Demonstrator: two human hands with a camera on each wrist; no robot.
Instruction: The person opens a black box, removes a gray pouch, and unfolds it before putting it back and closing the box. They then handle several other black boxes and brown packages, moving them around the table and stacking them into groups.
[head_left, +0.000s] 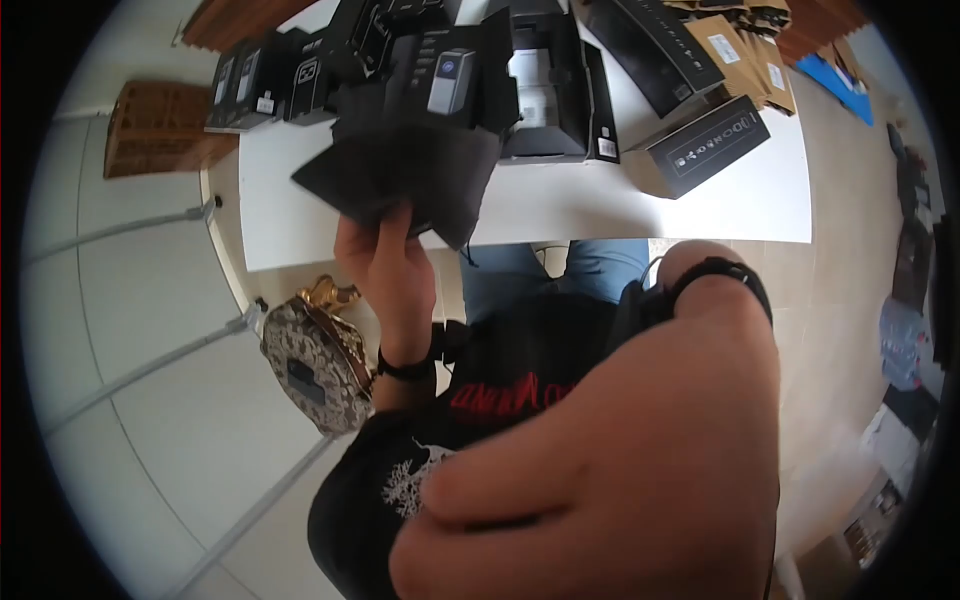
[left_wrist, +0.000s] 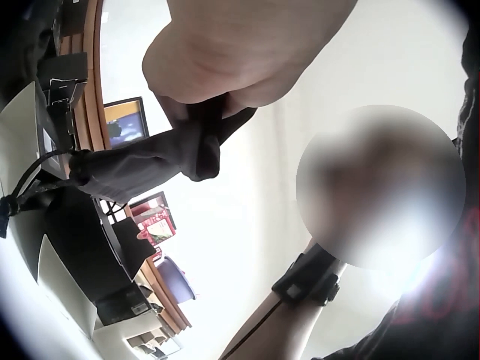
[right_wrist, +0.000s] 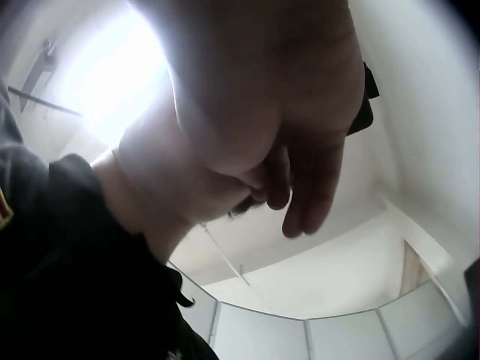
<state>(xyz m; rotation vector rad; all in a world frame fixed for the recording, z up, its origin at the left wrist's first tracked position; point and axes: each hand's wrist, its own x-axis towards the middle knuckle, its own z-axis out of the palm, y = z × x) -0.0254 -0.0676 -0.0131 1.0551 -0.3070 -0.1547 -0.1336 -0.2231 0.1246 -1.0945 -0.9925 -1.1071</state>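
A black cloth pouch with a drawcord is held by my left hand over the table's front edge, thumb on the near side. The left wrist view shows the pouch hanging from the left hand, its corded end towards the boxes. My right hand is raised close to the head camera and fills the lower right. In the right wrist view the right hand has loosely extended fingers and nothing visible in them; its fingertips are partly hidden in the head view.
Behind the pouch, an opened black box lies on the white table. Black boxes stand at the left, a long black box and a smaller box at the right, with brown packets behind. A patterned chair is at left.
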